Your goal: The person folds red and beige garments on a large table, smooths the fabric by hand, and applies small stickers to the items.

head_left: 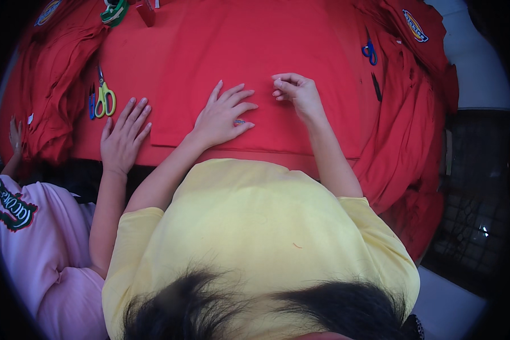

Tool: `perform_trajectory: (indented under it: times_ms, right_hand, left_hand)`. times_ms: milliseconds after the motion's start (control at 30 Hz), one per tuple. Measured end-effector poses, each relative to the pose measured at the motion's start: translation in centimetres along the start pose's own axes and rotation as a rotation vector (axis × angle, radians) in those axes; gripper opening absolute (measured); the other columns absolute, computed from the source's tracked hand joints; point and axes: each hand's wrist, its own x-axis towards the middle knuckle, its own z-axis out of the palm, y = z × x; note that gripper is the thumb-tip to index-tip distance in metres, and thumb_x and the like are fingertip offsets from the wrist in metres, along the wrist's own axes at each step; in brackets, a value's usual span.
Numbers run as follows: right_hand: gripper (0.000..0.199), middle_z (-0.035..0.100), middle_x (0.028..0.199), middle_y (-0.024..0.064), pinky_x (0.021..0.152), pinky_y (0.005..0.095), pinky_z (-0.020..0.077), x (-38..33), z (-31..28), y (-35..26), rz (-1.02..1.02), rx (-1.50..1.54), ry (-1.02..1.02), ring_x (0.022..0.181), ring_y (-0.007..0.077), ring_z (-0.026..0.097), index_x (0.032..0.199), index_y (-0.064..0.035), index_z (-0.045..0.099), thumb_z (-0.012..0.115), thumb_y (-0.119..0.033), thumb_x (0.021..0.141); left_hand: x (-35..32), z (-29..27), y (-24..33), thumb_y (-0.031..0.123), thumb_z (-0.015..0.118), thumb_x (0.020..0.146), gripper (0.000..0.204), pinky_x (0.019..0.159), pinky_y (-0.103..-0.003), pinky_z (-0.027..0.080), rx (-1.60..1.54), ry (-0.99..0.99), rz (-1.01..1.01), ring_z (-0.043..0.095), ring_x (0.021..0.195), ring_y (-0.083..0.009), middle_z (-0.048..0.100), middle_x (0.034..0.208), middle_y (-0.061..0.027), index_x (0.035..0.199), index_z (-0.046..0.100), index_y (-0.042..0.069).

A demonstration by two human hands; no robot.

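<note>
A smooth red cloth point(266, 51) lies spread in front of the person, its near edge just short of the yellow shirt; it runs away toward 12 o'clock, but its far end is unclear, so its long axis cannot be told. A small label point(239, 122) shows on it, in the gap between thumb and forefinger of the left hand point(221, 116), the nearer hand, which rests flat, palm down, fingers spread toward 1 to 2 o'clock. From the label, the right hand point(299, 96) is at 2 o'clock, thumb and fingertips drawn together; whether they pinch anything cannot be told. Farther out, a co-worker's hand point(126, 136) lies near 9 o'clock, yellow-handled scissors point(104, 92) just beyond it, and blue-handled scissors point(369, 52) at 2.
</note>
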Motion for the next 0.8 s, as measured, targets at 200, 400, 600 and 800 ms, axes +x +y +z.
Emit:
perform_trajectory:
  times_ms: [200,400,600,800]
  right_hand:
    - [0.014,0.066,0.088,0.0072,0.068,0.0242,0.0492,-0.1,0.0,-1.9,-0.022,-0.344,0.002,0.08,0.0101,0.063,0.095,0.0014,0.063,0.064,-0.009,0.087]
    - [0.012,0.067,0.088,0.0056,0.072,0.026,0.0479,0.5,0.2,-0.5,-0.188,-0.381,0.053,0.083,0.01,0.061,0.092,0.0017,0.064,0.064,-0.009,0.086]
    - [0.013,0.066,0.085,0.0052,0.075,0.0242,0.0468,1.0,-0.4,0.4,-0.113,-0.353,0.047,0.081,0.0115,0.062,0.094,0.0026,0.063,0.064,-0.007,0.085]
    - [0.016,0.06,0.075,0.0017,0.06,0.0215,0.0447,1.6,-0.6,2.4,-0.455,-0.582,0.083,0.063,0.0103,0.056,0.094,0.0011,0.065,0.061,-0.013,0.088]
  left_hand:
    - [-0.2,0.2,-0.2,0.035,0.068,0.079,0.043,0.115,-0.052,0.011,-0.007,0.014,0.01,0.033,0.135,-0.0221,0.046,0.137,-0.0025,0.117,0.059,0.017]
    - [0.5,-0.7,0.4,0.032,0.067,0.08,0.044,0.114,-0.053,0.015,0.101,-0.071,0.003,0.036,0.133,-0.0238,0.048,0.134,-0.0053,0.12,0.058,0.014]
    - [1.2,0.7,0.9,0.03,0.065,0.082,0.046,0.112,-0.048,0.024,0.097,0.047,0.018,0.04,0.128,-0.027,0.048,0.133,-0.0098,0.122,0.056,0.009]
    - [0.8,2.2,0.4,0.03,0.065,0.082,0.047,0.111,-0.047,0.027,0.106,0.141,0.074,0.04,0.128,-0.0277,0.048,0.133,-0.0108,0.123,0.055,0.009]
